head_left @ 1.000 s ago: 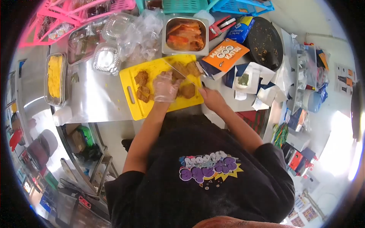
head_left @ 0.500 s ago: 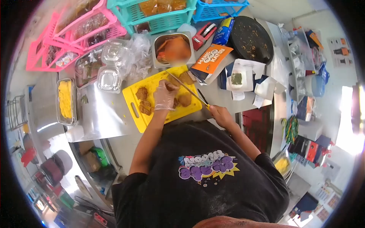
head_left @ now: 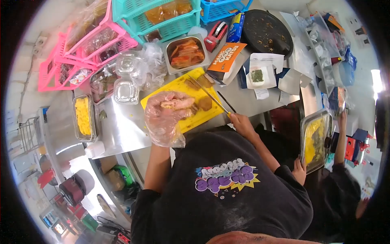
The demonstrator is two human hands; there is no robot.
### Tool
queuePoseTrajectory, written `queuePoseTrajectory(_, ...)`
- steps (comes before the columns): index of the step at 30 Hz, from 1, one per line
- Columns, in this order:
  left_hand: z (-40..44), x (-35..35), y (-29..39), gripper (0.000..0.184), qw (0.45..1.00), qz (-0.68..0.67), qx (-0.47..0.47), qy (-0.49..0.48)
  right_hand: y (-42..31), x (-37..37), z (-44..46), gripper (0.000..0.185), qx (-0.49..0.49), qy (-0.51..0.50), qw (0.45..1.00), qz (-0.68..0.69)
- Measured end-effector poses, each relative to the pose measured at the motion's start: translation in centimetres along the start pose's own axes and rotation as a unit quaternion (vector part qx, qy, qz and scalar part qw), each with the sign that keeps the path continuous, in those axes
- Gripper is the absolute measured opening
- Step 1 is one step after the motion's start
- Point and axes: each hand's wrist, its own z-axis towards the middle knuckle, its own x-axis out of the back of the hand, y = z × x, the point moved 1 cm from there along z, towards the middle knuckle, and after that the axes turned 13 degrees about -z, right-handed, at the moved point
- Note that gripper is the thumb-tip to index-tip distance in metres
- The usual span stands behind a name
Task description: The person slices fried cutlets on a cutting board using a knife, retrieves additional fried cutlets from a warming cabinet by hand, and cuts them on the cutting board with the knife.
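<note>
My left hand [head_left: 164, 118], in a clear plastic glove, is raised above the yellow cutting board [head_left: 162, 87]. Its fingers are curled round a pale pinkish piece of meat [head_left: 176, 103], partly hidden by the fingers. In my right hand [head_left: 243, 126] is a knife [head_left: 209, 95] with a yellow handle, its blade slanting across the board. Browned meat pieces [head_left: 204, 103] lie beside the blade, and others are at the board's far end. A thin dark stick-like item [head_left: 226, 101] lies just right of the knife.
Behind the board stands a metal pan [head_left: 187, 55] of orange-red food. Clear containers [head_left: 126, 90], an orange printed box [head_left: 228, 59] and a round black tray [head_left: 268, 34] surround it. At right, another person's hand [head_left: 300, 171] holds a tray of yellow food [head_left: 315, 142].
My left hand has lifted off the board toward the camera with the meat piece. The knife stays over the board. Another person with a tray has come into view at right.
</note>
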Motion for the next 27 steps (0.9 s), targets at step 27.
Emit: queuePoseTrajectory(27,0.5,-2.9,2.8,0.053,0.976,0.071,-0.136,-0.154,0.2,-2.4,-2.1,0.054,-0.022,0.017,0.999,-0.027)
